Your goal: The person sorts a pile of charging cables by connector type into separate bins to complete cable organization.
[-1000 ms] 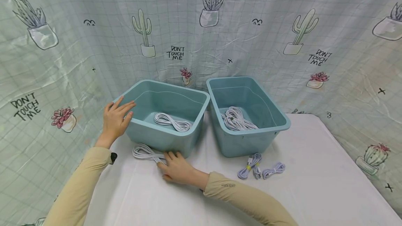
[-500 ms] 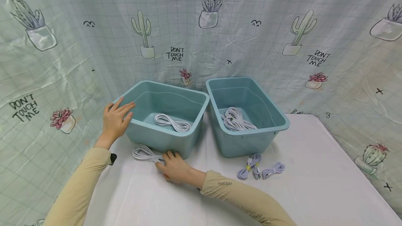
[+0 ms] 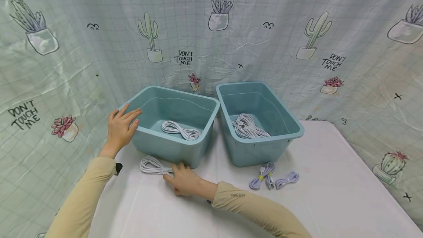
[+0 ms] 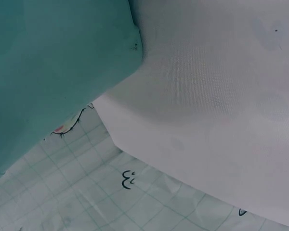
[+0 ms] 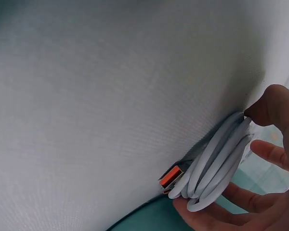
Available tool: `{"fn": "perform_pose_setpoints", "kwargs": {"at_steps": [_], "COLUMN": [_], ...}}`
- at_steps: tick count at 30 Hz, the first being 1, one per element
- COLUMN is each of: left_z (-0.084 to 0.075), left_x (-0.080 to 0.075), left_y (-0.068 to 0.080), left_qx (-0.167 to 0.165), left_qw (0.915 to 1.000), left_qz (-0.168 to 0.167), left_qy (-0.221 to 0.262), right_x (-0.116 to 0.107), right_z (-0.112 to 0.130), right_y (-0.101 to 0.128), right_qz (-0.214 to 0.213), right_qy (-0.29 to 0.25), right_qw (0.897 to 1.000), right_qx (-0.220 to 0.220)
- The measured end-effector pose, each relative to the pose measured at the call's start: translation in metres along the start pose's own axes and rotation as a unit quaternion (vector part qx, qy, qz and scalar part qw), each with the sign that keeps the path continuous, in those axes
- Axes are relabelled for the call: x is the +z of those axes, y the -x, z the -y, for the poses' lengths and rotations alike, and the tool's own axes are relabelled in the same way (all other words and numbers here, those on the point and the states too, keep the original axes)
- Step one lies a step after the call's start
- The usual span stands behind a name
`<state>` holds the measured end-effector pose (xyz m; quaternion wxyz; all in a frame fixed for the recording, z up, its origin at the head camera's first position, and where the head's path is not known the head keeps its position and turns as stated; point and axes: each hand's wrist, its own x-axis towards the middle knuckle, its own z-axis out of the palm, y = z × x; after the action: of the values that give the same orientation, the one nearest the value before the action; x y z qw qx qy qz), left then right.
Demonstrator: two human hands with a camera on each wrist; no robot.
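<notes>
The coiled white cable (image 3: 152, 165) lies on the worktop (image 3: 330, 201) just in front of the left bin (image 3: 172, 149), close against its front wall. My right hand (image 3: 183, 180) has its fingers curled round the near end of the coil; the right wrist view shows the strands (image 5: 216, 161) bunched in my fingers (image 5: 272, 156), with an orange-tipped plug (image 5: 171, 177) sticking out. My left hand (image 3: 121, 127) rests flat, fingers straight, on the left bin's near left corner rim.

Another white coil (image 3: 180, 129) lies inside that bin. The right bin (image 3: 261, 150) stands just beside it, with only a narrow gap between their walls, and holds a heap of white cables (image 3: 247, 127). Two small lilac bundles (image 3: 274, 179) lie on the worktop in front of the right bin, well apart from my hand.

Bare white cloth stretches toward me and out to the right edge. On the left, the worktop's edge falls away just past my left wrist, with the cactus-print curtain (image 3: 66, 65) close behind.
</notes>
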<state>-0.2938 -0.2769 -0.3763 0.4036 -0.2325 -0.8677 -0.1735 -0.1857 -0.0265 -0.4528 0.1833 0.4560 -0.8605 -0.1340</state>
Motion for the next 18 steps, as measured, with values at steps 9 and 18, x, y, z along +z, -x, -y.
{"fn": "perform_pose_setpoints", "kwargs": {"at_steps": [9,18], "left_z": [0.000,-0.002], "left_x": [0.000,-0.001], "left_y": [0.001,0.000], "left_qx": [0.000,-0.001], "left_qw": [1.0000,1.0000], "left_qz": [-0.005,-0.004], "left_qy": [-0.001,-0.003], "right_x": [-0.007,-0.015], "right_z": [-0.001,-0.009], "right_y": [0.006,0.014], "right_qz": [0.012,-0.023], "right_qy": [-0.029,-0.080], "right_qw": [0.999,0.996], "right_qx": [-0.004,-0.016]}}
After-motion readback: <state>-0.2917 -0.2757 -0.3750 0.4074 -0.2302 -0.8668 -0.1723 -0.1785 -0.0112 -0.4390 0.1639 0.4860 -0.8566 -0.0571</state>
